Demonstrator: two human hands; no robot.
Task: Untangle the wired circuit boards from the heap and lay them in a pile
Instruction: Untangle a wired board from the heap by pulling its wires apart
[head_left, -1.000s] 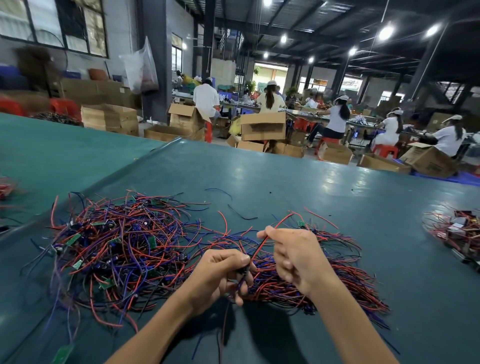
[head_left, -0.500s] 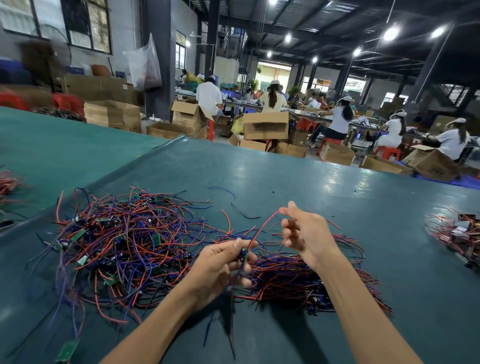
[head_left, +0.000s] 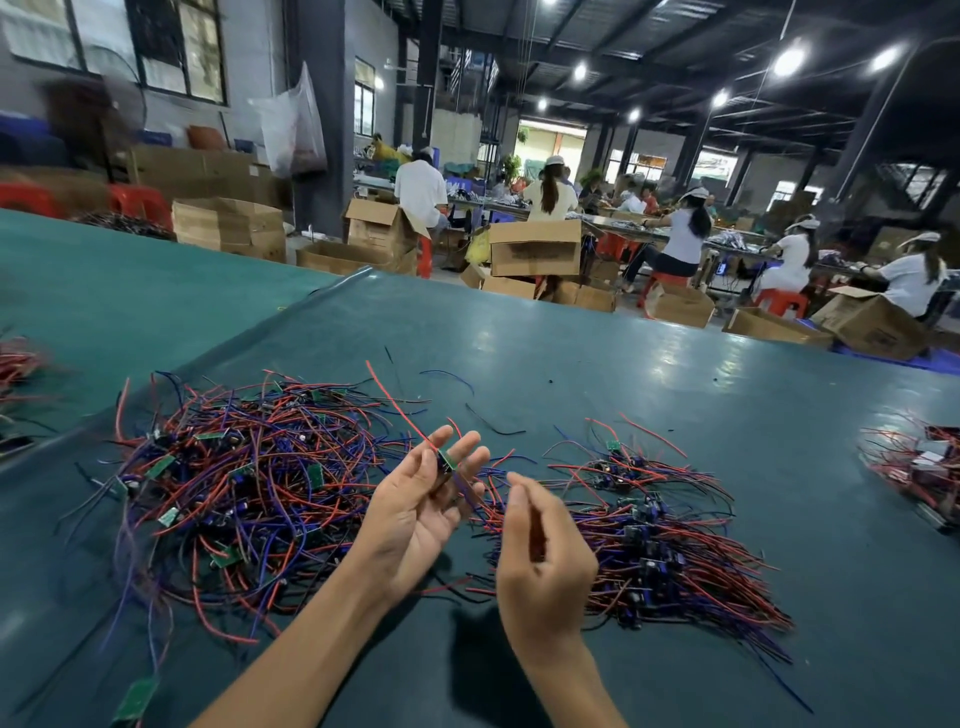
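Nearest you, your right hand (head_left: 543, 545) hung with its fingers loosely curled; whether it pinched a wire could not be told. Just beyond it, your left hand (head_left: 415, 509) lay palm up, thumb and fingers pinching a small green circuit board (head_left: 447, 460), its red wire (head_left: 397, 405) trailing far-left. The tangled heap (head_left: 234, 483) sprawled to the left and the pile (head_left: 654, 545) lay to the right, both on the green table (head_left: 623, 374).

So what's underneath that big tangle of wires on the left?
Green table cover shows around the tangle. The middle is too dense with wires and small green boards to see beneath.
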